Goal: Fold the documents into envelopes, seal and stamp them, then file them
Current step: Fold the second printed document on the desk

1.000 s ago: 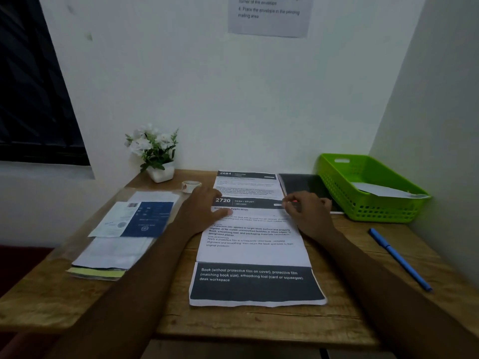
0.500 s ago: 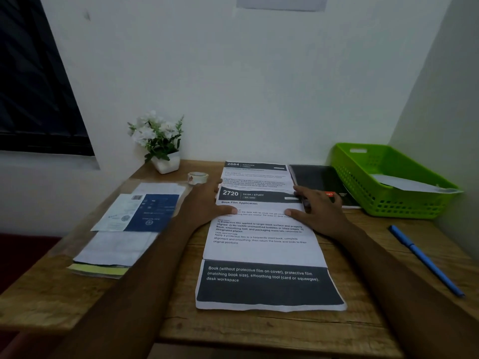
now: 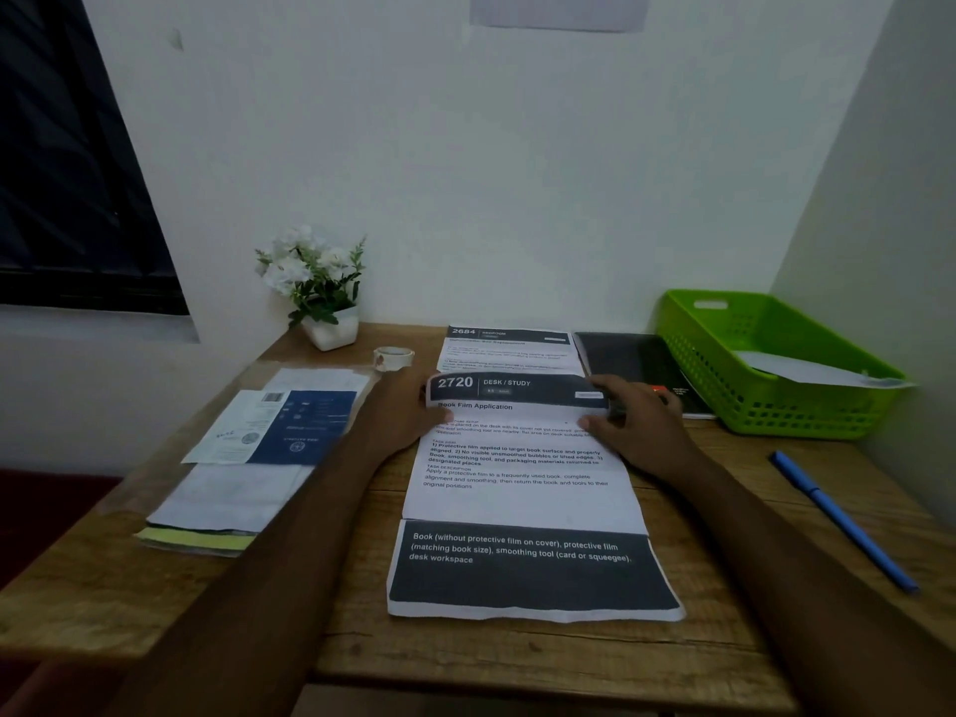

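Note:
A printed document headed "2720" (image 3: 517, 504) lies lengthwise on the wooden desk (image 3: 465, 659), with dark bands at its top and bottom. Its far edge curls up off the desk. My left hand (image 3: 408, 416) pinches the far left corner and my right hand (image 3: 633, 426) grips the far right corner. A second sheet headed "2684" (image 3: 509, 349) lies flat just behind it. A stack of envelopes and papers (image 3: 248, 458), the top one blue and white, sits at the left.
A green plastic basket (image 3: 765, 401) with a white sheet inside stands at the back right. A black notebook (image 3: 636, 364) lies beside it. A blue pen (image 3: 843, 520) rests at the right, a tape roll (image 3: 393, 357) and a flower pot (image 3: 320, 292) at the back.
The far edge of the "2720" sheet has lifted and curled toward me between both hands; before it lay flat. The view has also tilted down slightly.

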Tool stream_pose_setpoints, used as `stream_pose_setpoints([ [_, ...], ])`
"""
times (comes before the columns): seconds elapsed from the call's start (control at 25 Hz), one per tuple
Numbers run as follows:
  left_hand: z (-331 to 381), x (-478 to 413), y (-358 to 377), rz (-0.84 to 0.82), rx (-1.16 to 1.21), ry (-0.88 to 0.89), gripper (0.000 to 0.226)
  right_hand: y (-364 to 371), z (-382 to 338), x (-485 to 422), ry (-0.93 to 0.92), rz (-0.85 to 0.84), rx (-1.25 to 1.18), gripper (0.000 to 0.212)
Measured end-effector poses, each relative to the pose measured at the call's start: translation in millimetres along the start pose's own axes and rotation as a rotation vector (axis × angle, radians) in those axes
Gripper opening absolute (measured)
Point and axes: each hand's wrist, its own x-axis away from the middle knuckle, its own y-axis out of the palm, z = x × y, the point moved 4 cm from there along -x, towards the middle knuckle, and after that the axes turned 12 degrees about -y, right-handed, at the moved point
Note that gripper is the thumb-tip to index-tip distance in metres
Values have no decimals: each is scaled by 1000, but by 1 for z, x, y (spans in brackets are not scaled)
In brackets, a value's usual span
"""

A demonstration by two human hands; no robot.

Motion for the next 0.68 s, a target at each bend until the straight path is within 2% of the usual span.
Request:
stream_pose_setpoints([
  [0.08,2,1,-1,22,-78,28,24,-3,-6,1,-49,11,6,35],
  [0.12,2,1,-2,15,-113,48,23,-4,-8,2,-73,2,-11,35],
  [0.24,3,5,-5,-72,-171,164,40,-4,-12,5,-116,-97,-27,58],
  [0.36,4,9,-8,-154,-161,196,35,-5,-10,4,-154,-131,92,59],
  [0.44,3,9,-8,-192,-153,171,33,-8,-15,4,-164,-55,88,54],
  [0.56,1,9,-10,-141,-188,182,34,-6,-30,6,-246,3,5,45],
  [0.68,14,18,-6,-84,-109,250,23,6,-48,9,-357,-104,28,40],
])
